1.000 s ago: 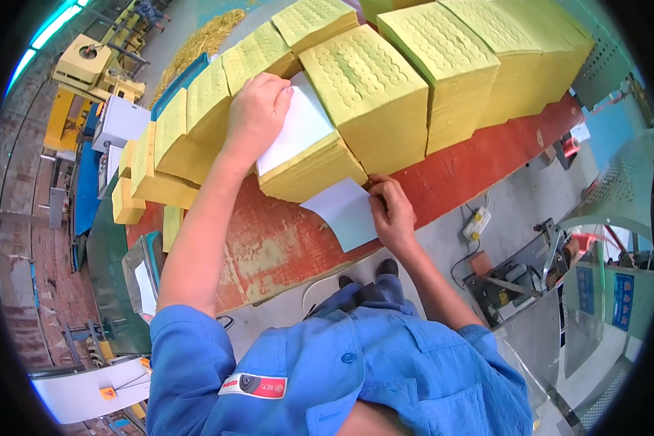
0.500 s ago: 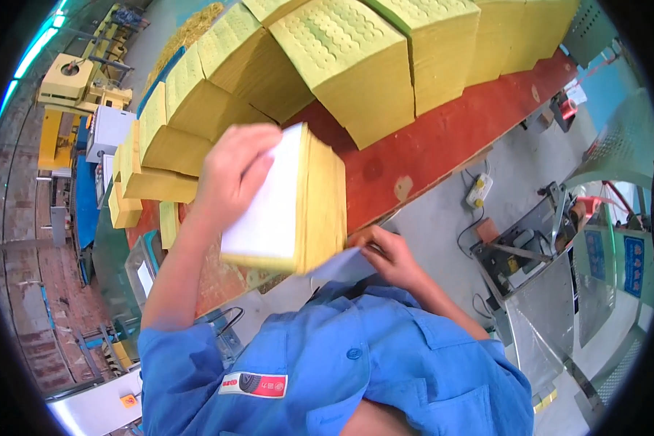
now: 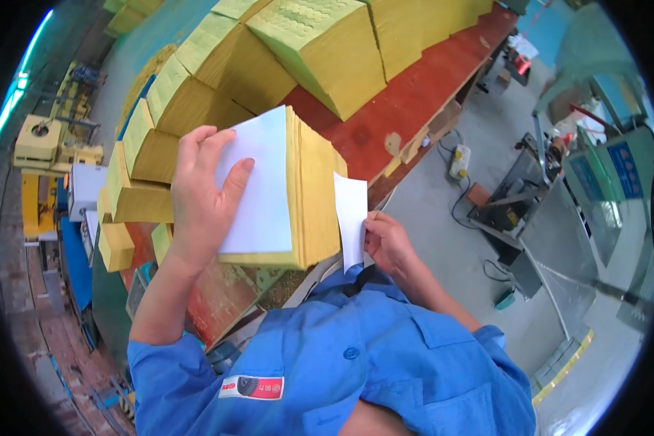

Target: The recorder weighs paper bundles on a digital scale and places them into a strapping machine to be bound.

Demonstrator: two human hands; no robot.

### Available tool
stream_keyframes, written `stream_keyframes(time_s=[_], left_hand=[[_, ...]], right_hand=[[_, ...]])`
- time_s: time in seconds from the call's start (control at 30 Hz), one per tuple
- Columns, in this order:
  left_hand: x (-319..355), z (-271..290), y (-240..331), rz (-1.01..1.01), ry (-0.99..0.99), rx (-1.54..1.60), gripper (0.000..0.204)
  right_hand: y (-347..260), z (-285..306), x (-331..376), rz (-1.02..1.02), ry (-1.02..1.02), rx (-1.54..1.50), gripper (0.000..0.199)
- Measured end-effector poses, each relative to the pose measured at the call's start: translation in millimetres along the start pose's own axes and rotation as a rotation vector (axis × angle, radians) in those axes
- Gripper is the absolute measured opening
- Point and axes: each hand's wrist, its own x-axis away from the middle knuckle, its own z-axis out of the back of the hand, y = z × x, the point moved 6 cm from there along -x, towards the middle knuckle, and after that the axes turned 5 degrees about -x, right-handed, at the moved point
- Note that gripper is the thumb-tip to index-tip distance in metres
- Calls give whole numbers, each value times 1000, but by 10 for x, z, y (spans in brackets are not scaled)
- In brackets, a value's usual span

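The left hand (image 3: 200, 200) lies spread flat, fingers extended, on a white sheet (image 3: 258, 185) that covers the upper face of a thick bundle of yellow paper (image 3: 305, 196), pressing and holding that bundle up off the red workbench (image 3: 407, 94), just in front of the person's chest. The right hand (image 3: 386, 243) is closed in a pinch on a second white paper sheet (image 3: 350, 218), held on edge right beside the bundle's outer side, touching or nearly so; I cannot tell which. Judging by how things lie, 1 bundle is lifted out and capped with white on 1 face, while the other sheet is not yet laid flat against it, so the covering looks about half done. Many more stacks of yellow paper (image 3: 320, 43) sit uncovered along the bench, so much of the work seems left. The bundle is a squared block of thin leaves, its side finely ribbed by the sheet edges; the bench stacks show a dotted or embossed pattern on top. The white sheets are smooth, thin and plain. The bench top is worn red with scuffed pale patches. The person wears a blue work jacket (image 3: 356, 363) with buttons.
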Motion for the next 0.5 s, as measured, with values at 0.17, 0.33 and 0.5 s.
stream_keyframes(time_s=[0.17, 0.33, 0.5], left_hand=[[55, -113, -439, -15, -115, 123, 36], [423, -562, -898, 541, -418, 1208, 42], [655, -845, -3, 38, -414, 1355, 48]], right_hand=[[13, -171, 203, 212, 40, -67, 9], [179, -233, 278, 359, 10, -99, 8], [-361, 77, 1030, 439, 36, -66, 7]])
